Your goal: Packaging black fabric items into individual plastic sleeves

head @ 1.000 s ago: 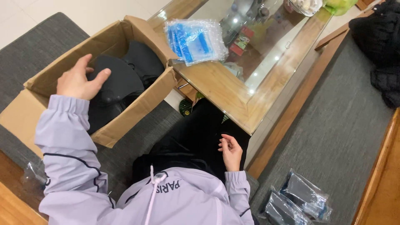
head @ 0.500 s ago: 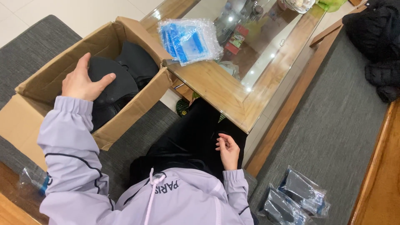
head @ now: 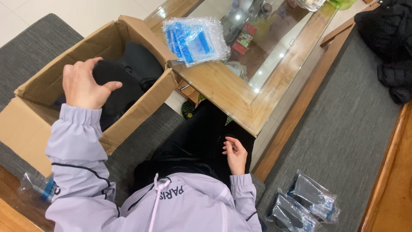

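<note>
My left hand [head: 84,85] is closed around a black padded item [head: 116,83] and holds it just above the open cardboard box [head: 141,107] on the grey seat to my left. More black items [head: 141,62] lie inside the box. My right hand [head: 236,154] rests on my black trouser leg, fingers loosely curled, holding nothing.
A glass-topped wooden table [head: 223,90] stands in front with a blue bubble-wrap packet [head: 195,39] on its corner. Two bagged dark items [head: 304,202] lie on the grey cushion [head: 343,129] at my right. A plastic wrapper [head: 36,187] lies at lower left. Dark clothing [head: 388,47] sits top right.
My left hand has closed on a black item in the box and raised it slightly. The right hand stays on my leg.
</note>
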